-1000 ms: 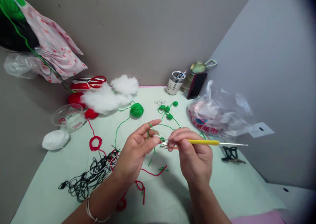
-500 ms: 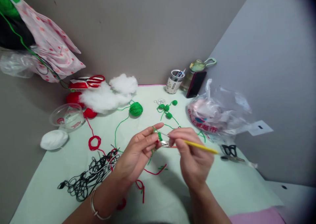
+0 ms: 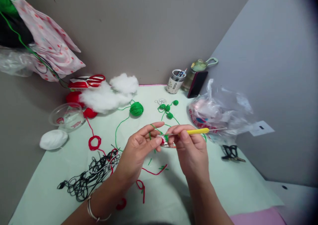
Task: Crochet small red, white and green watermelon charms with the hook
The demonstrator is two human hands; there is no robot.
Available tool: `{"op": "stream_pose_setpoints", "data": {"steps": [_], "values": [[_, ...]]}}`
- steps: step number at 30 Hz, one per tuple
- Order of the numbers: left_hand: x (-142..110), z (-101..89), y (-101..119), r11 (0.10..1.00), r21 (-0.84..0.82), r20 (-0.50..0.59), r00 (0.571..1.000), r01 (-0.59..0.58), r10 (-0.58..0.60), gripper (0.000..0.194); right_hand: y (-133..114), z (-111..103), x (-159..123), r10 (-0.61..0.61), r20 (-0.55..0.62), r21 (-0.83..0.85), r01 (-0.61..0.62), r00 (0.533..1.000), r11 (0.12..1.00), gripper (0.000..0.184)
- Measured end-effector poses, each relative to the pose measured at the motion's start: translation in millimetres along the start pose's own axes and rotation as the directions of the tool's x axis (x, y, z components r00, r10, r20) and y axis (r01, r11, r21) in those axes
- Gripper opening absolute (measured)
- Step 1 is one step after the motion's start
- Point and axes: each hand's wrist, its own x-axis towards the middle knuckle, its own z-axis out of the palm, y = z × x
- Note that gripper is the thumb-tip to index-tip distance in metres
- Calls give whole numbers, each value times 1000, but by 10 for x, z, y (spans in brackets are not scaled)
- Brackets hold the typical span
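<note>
Between finger and thumb of my left hand (image 3: 136,149) is a small crochet piece (image 3: 164,139) in red, white and green. Green yarn (image 3: 150,135) runs over the left fingers. My right hand (image 3: 192,152) grips a crochet hook with a yellow handle (image 3: 198,131); its thin metal tip reaches the top edge of the piece. Behind the hands lies a green yarn ball (image 3: 136,109), its strand trailing down toward my left hand. Small green crocheted balls (image 3: 169,115) joined by stems lie farther back. Something metallic under the piece is mostly hidden by the fingers.
White stuffing (image 3: 106,97), red scissors (image 3: 96,80) and a clear plastic tub (image 3: 72,119) stand back left. Tangled black cord (image 3: 84,182) lies front left. A can of pens (image 3: 175,82), a phone (image 3: 197,84), a plastic bag (image 3: 216,111) and black-handled scissors (image 3: 232,153) are right.
The yellow hook has swung from sloping down rightward to nearly level. The crochet piece has turned, so red and white now show beside the green. My right hand has shifted slightly left.
</note>
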Motion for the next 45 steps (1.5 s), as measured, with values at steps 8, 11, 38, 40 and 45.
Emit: {"op": "stream_pose_setpoints", "data": {"steps": [8, 11, 38, 40, 45], "values": [[-12, -11, 19, 999, 40, -11, 1000, -3, 4, 32, -37, -33, -26, -52, 49, -82, 56, 997, 995, 20], [-10, -27, 4, 997, 69, -18, 999, -29, 31, 33, -51, -41, -66, -147, 84, -241, 163, 986, 957, 20], [-10, -73, -47, 928, 336, -59, 980, -159, 189, 32, -92, -26, -120, -370, 333, -582, 498, 867, 643, 23], [-24, -43, -38, 907, 384, -84, 972, -173, 221, 30, -78, -17, -120, -408, 383, -617, 558, 829, 555, 24], [-54, 31, -51, 980, 183, -118, 988, -75, 98, 43, 57, -34, -163, -468, 455, -741, 613, 758, 273, 35]]}}
